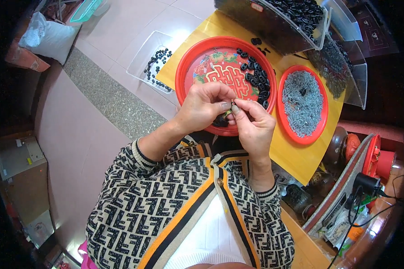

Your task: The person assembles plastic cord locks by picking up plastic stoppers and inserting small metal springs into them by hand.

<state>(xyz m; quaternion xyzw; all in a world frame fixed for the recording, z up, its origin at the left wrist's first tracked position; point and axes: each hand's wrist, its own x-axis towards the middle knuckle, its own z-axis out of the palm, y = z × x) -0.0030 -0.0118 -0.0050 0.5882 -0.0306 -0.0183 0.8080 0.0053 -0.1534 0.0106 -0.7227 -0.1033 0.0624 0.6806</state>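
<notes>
My left hand (203,107) and my right hand (256,127) meet above the near rim of a round red tray (180,74). Fingertips of both are pinched together on a small dark piece (232,104), mostly hidden between them, so its kind does not show. Just under the fingers, near the tray's front edge, lie a few black pieces (220,120). Several black ring-like plastic parts (257,80) are gathered along the tray's right side. To the right, an oval red plate (280,110) is filled with small grey metal pieces (300,101), a black bit among them.
A yellow board (307,161) lies under tray and plate. Behind stands a clear bin (265,22) heaped with black parts; another clear bin (357,85) is beside it. A clear box (137,65) of small black pieces sits left. Jars and cables (357,215) crowd the right.
</notes>
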